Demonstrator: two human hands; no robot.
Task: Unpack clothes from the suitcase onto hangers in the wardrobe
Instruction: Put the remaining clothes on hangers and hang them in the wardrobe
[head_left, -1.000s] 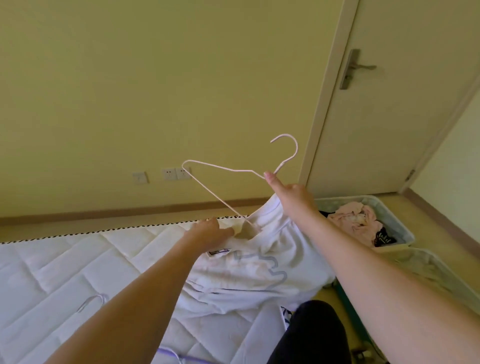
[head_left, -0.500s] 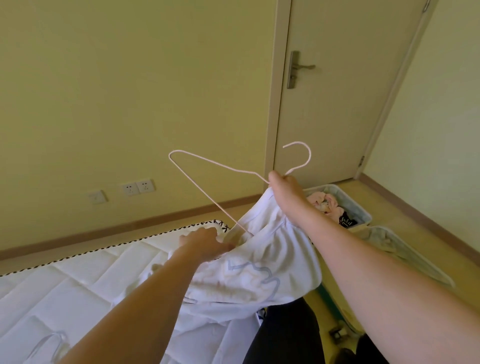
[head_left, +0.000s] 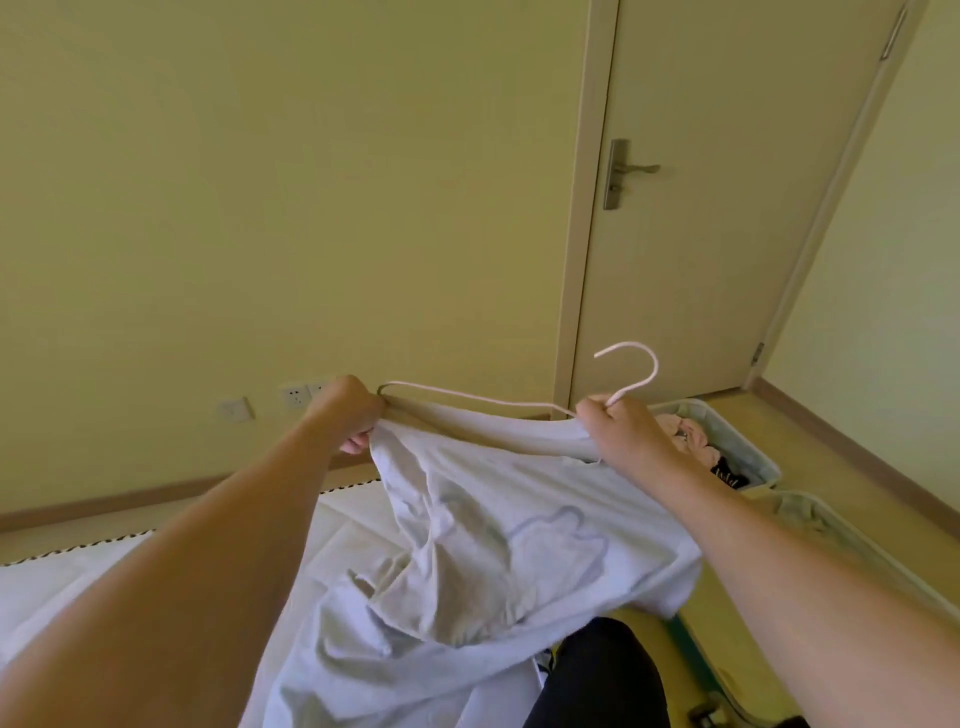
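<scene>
A pale yellow wall (head_left: 260, 182) and a closed cream door (head_left: 727, 208) stood behind a white quilted mattress (head_left: 62, 582). Above the mattress, the left hand (head_left: 345, 413) pinched a white printed T-shirt (head_left: 498, 540) onto a thin white wire hanger (head_left: 631, 358), while the right hand (head_left: 621, 428) gripped the hanger's neck, fingers closed. Right of the mattress lay an open suitcase (head_left: 748, 447) holding clothes.

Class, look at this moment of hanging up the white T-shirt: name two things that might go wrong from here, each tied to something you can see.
1. The left hand is tugging the white T-shirt over the end of the thin hanger; the fabric is bunched there and may snag or stretch.
2. The right hand grips just below the hook, and most of the shirt hangs loose and crumpled over the mattress, so it may slide off that shoulder.
</scene>
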